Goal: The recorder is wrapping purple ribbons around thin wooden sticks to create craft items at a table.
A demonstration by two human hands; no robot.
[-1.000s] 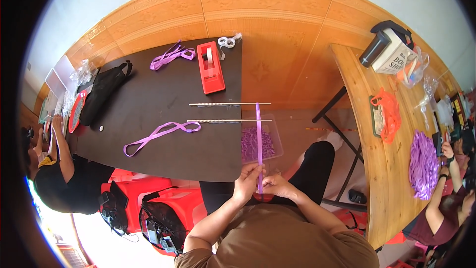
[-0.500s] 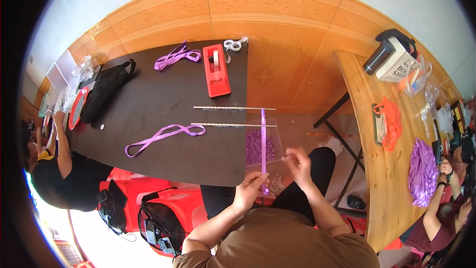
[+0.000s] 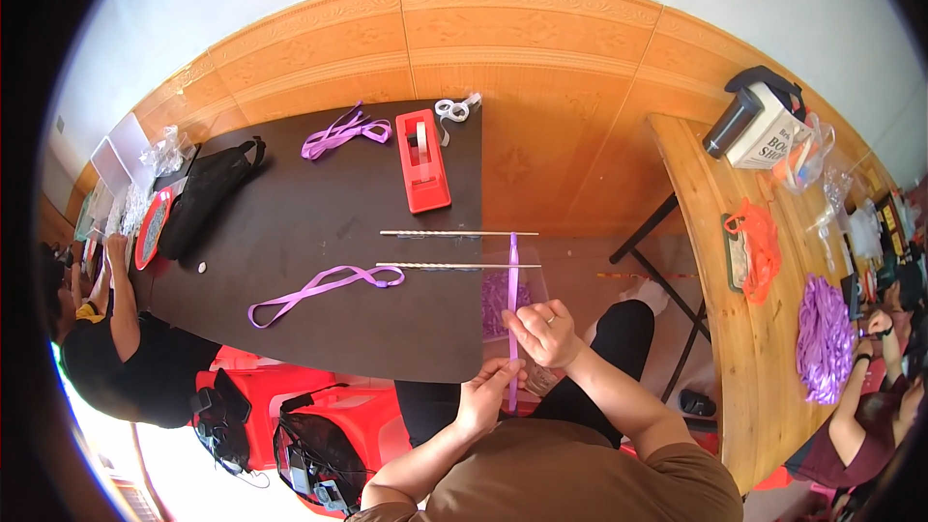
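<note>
A purple ribbon point(image 3: 513, 282) runs down from the tips of two thin metal rods, the far rod point(image 3: 454, 233) and the near rod point(image 3: 445, 266), which lie on the dark table and stick out past its right edge. Lower on the ribbon, my left hand point(image 3: 486, 398) is closed in a pinch, with a tail hanging below. Just above it my right hand point(image 3: 545, 333), wearing a ring, has its fingers closed at the ribbon. Its fingertips partly hide the strip. A purple lanyard loop point(image 3: 314, 288) lies left of the rods.
On the dark table point(image 3: 300, 203) are a red tape dispenser point(image 3: 422, 169), purple ribbons point(image 3: 343, 135), white tape rolls point(image 3: 451, 110) and a black bag point(image 3: 211, 198). Below the rods sits a bin of purple ribbon point(image 3: 494, 304). A wooden table point(image 3: 701, 193) stands right, with a purple bundle point(image 3: 824, 338). Other people sit at both sides.
My right hand has moved left, from apart with fingers loose to closed at the ribbon above my left hand. My left hand keeps its pinch. The whole view has shifted slightly.
</note>
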